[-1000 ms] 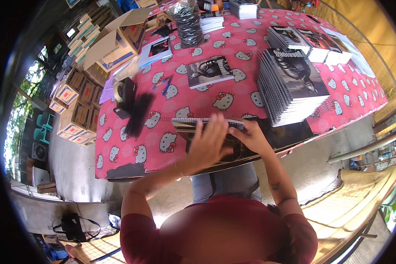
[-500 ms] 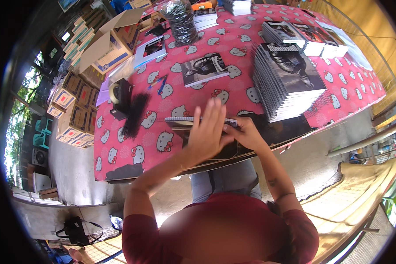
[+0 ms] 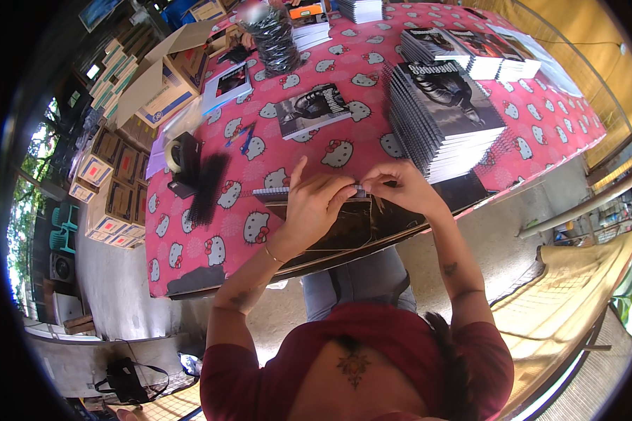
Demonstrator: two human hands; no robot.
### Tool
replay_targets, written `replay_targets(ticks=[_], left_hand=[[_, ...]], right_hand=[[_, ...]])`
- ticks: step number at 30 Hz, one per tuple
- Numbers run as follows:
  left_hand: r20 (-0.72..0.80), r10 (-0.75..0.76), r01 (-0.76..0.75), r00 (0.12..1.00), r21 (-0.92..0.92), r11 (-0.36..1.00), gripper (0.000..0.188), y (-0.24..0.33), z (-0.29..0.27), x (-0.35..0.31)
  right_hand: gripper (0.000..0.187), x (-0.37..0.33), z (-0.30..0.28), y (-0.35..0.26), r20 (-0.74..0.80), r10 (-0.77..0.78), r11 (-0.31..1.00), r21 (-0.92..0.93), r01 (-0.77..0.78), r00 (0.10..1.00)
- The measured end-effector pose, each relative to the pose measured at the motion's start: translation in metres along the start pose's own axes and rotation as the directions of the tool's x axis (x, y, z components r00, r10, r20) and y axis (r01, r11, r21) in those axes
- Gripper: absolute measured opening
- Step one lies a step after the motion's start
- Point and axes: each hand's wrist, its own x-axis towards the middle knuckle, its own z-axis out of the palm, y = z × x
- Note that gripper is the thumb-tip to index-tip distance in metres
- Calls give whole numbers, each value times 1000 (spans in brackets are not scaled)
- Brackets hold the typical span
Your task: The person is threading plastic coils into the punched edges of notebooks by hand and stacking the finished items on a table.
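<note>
Wide head-height fisheye view, downward over the nearby table (image 3: pixel 196 235)

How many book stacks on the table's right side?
4: tall spiral-bound stack; behind it, left stack, middle stack, right stack. More may be hidden.

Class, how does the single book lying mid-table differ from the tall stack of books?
The single book is thin; the tall stack piles many books. No coil shows on the single book; dark coils line the tall stack's left side. The single book lies beyond the left hand; the tall stack stands nearer the right hand. Both show dark covers and white pages.
</note>
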Motion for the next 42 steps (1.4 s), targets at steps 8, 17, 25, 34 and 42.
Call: replay_targets(ticks=[8, 17, 25, 34, 42], left_hand=[[50, -30, 24, 998, 112, 993, 23, 16, -18, -3], [-431, 222, -224, 875, 46, 973, 34, 21, -82, 97], [-72, 430, -413, 900, -459, 786, 40, -12, 66, 199], [47, 461, -423, 886, -323, 847, 41, -7, 83, 183], [160, 54, -53, 986, -11, 999, 33, -153, 59, 147]], right_hand=[[21, 8, 40, -9, -292, -239, 909, -402, 108, 926], [28, -57, -76, -65, -677, -609, 591, -735, -332, 414], [36, -77, -172, 1, -808, -27, 946, -212, -247, 589], [34, -82, -168, -3, -820, 1, 939, -195, -282, 573], [31, -123, -146, -44, -792, -550, 754, -607, -250, 264]])
